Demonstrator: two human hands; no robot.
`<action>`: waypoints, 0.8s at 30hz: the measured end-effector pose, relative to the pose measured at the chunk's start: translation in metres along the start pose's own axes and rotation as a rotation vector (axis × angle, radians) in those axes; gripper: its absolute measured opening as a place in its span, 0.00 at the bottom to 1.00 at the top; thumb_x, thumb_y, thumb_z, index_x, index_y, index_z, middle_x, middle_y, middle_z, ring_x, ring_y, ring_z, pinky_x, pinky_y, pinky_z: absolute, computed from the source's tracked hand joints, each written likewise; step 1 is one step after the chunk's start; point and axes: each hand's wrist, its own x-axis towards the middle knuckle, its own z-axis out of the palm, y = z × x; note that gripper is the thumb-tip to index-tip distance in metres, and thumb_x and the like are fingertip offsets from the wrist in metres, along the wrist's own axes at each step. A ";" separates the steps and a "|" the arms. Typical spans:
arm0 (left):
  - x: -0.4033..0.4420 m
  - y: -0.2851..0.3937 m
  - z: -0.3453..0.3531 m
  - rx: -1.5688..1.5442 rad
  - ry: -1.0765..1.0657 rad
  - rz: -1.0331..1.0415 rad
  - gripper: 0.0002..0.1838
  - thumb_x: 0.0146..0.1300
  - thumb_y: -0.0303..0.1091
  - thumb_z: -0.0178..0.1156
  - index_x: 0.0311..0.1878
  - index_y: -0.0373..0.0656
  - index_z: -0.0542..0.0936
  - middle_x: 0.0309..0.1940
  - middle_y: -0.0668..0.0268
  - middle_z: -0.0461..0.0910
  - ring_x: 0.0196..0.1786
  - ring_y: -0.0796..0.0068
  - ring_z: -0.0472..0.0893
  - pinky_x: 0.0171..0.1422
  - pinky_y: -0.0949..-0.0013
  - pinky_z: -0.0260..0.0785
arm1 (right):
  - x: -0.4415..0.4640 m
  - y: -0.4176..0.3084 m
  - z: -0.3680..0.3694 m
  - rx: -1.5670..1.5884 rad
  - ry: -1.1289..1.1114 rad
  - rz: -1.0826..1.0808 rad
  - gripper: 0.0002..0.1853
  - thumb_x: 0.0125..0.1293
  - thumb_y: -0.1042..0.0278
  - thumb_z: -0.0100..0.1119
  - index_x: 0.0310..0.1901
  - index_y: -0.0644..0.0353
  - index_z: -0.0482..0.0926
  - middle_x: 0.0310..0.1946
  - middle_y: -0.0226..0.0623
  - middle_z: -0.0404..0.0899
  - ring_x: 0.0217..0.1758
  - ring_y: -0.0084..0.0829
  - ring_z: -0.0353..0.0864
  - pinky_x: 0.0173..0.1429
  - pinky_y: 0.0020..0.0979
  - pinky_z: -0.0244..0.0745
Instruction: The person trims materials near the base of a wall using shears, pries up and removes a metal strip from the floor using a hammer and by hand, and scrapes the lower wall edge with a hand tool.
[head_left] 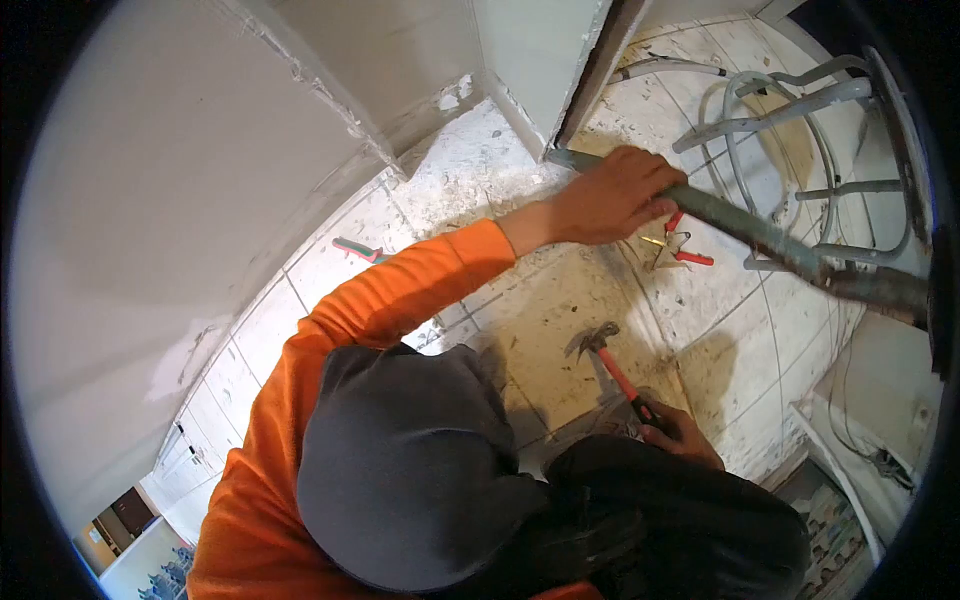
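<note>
My left hand (615, 195), in an orange sleeve (400, 285), is wrapped round a long worn green-grey bar (745, 225). The bar's near end (568, 158) lies by the foot of a wall corner, and its far end runs to the right edge. Low in the view, my right hand (685, 440) closes on the red and black handle of a claw hammer (622, 375). The hammer's head is over the dusty tiles. Red-handled pliers (680, 243) lie on the floor just below the bar.
A red and green handled tool (358, 248) lies by the left wall (200, 150). Bent grey tubes (780, 125) and loose hose stand at the upper right. White tiles (720, 290) bear debris and brown dust. A rounded grey cloth shape (410, 470) hides the lower middle.
</note>
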 end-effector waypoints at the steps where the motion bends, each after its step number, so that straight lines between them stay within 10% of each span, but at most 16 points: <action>1: -0.003 0.002 0.005 0.018 -0.010 0.020 0.23 0.82 0.46 0.55 0.66 0.37 0.76 0.57 0.51 0.79 0.62 0.48 0.77 0.74 0.48 0.64 | 0.002 0.001 0.002 0.029 0.011 -0.017 0.33 0.79 0.60 0.63 0.79 0.68 0.67 0.52 0.33 0.82 0.49 0.22 0.76 0.55 0.28 0.72; 24: 0.030 -0.016 0.022 -0.042 -0.066 -0.021 0.22 0.82 0.46 0.56 0.67 0.38 0.78 0.55 0.53 0.79 0.59 0.49 0.77 0.67 0.51 0.68 | -0.001 0.003 -0.007 0.063 0.063 -0.040 0.33 0.77 0.59 0.63 0.79 0.64 0.69 0.46 0.31 0.81 0.45 0.22 0.73 0.51 0.31 0.71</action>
